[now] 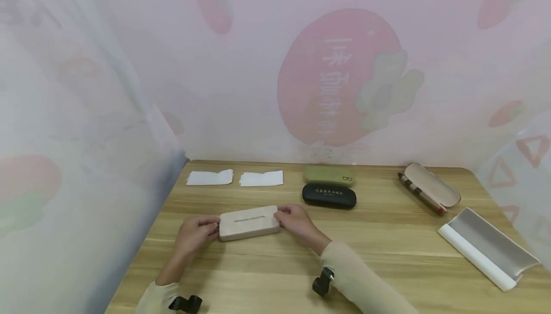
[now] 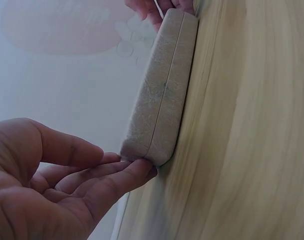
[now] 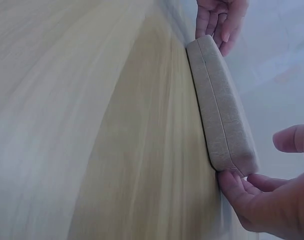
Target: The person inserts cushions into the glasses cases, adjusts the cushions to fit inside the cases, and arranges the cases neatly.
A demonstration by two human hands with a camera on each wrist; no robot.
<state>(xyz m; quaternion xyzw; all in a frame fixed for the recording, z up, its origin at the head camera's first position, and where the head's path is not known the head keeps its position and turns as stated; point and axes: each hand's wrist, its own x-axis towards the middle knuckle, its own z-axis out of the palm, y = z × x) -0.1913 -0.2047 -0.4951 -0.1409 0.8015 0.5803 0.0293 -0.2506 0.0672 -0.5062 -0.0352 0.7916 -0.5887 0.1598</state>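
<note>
A closed beige glasses case point(image 1: 249, 224) with dark lettering on its lid lies on the wooden table, slightly askew. At its left end are the fingertips of my left hand point(image 1: 195, 235). My right hand point(image 1: 300, 224) touches the opposite end. In the left wrist view, extended fingers point(image 2: 112, 185) meet the end of the case point(image 2: 164, 90) low down, and the thumb does not press on it. The right wrist view has the thumb raised off the case point(image 3: 219, 107) while fingertips touch its lower corner. A seam runs along the side of the case.
Behind are a green glasses case point(image 1: 329, 176) and a black one point(image 1: 329, 196). Two white folded cloths point(image 1: 209, 177) point(image 1: 261, 178) lie at back left. To the right are a beige case with a checked strip point(image 1: 430, 187) and an open white case with grey lining point(image 1: 490, 242).
</note>
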